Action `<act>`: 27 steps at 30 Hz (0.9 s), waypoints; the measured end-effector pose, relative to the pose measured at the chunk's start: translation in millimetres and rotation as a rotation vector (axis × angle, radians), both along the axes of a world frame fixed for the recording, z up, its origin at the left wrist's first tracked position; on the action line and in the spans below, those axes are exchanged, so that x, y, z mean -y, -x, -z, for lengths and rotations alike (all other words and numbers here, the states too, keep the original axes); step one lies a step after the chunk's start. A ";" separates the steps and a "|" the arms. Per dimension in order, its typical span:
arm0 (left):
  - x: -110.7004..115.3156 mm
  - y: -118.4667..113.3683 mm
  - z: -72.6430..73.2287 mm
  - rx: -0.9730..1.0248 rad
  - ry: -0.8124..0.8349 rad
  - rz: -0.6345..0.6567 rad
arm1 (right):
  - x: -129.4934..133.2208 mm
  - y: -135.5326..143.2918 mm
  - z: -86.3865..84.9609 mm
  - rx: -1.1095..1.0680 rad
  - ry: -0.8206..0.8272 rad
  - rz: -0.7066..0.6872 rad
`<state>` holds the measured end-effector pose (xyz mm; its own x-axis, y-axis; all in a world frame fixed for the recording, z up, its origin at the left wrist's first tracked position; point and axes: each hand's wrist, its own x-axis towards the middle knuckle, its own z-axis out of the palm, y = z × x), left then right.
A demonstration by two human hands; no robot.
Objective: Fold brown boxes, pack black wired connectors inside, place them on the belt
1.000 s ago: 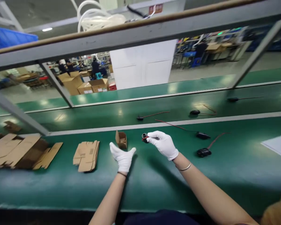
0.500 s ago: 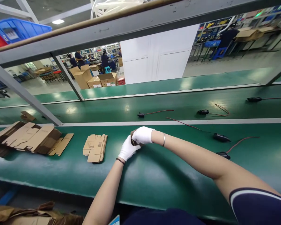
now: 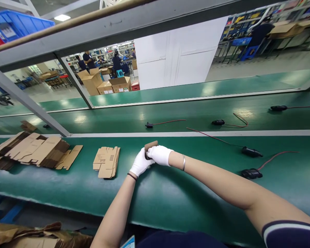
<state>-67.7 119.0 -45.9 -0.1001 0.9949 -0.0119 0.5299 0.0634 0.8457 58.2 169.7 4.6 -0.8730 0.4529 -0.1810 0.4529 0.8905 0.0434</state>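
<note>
My left hand (image 3: 141, 163), in a white glove, is closed around a small brown cardboard box (image 3: 151, 145) above the green bench. From the right, my right hand (image 3: 160, 155), also gloved, holds the same box at its near side with fingers bent. A brown flap stands up beyond my fingers, and something dark shows between the hands, too hidden to make out. To the left lies a small stack of flat cardboard boxes (image 3: 107, 162). Black parts with thin red wires lie to the right, the closest being a black part (image 3: 251, 152).
A larger pile of flat cardboard (image 3: 38, 150) sits at the far left of the bench (image 3: 196, 213). Black wired parts, one at the middle (image 3: 149, 125), lie on the belt behind the white rail. A slanted grey post (image 3: 28, 100) rises at left. People are in the background.
The brown flap of the box now stands up in clearer view, and my right hand has moved slightly down and right. Parts on the belt have shifted a little left in view.
</note>
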 end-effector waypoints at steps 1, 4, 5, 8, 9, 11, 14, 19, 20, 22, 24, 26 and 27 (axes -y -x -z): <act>-1.1 1.1 -0.1 -0.017 -0.004 0.002 | 2.4 1.3 0.0 -0.002 -0.004 0.003; -5.7 7.0 0.4 -0.082 -0.004 -0.006 | 7.0 2.9 -6.4 -0.026 -0.016 0.009; -7.6 10.2 1.0 -0.107 0.003 -0.012 | 7.4 1.6 -10.5 -0.046 -0.020 0.006; -14.8 24.6 2.4 -0.167 0.039 -0.007 | 5.6 -11.6 -22.4 -0.216 -0.046 0.043; -18.6 31.5 2.2 -0.180 0.052 0.003 | 4.6 -19.8 -24.0 -0.310 -0.059 0.082; -29.8 49.8 -0.3 -0.207 0.072 0.024 | 3.5 -41.6 -20.0 -0.509 -0.073 0.181; -57.9 88.7 -10.7 -0.270 0.096 0.015 | 6.8 -81.9 4.1 -0.669 -0.018 0.308; -121.5 160.3 -38.5 -0.414 0.132 -0.062 | 23.9 -136.2 60.1 -0.611 0.211 0.554; -133.5 170.5 -43.7 -0.446 0.139 -0.084 | 27.0 -142.5 68.3 -0.603 0.242 0.609; -153.6 185.1 -51.8 -0.508 0.157 -0.137 | 31.1 -150.6 79.2 -0.604 0.277 0.704; -165.8 194.2 -57.1 -0.565 0.187 -0.204 | 31.6 -154.1 83.0 -0.611 0.297 0.756; -167.2 202.4 -60.3 -0.617 0.233 -0.287 | 29.3 -155.0 82.4 -0.605 0.318 0.763; -163.3 207.2 -61.4 -0.642 0.262 -0.331 | 27.4 -154.8 81.7 -0.597 0.325 0.760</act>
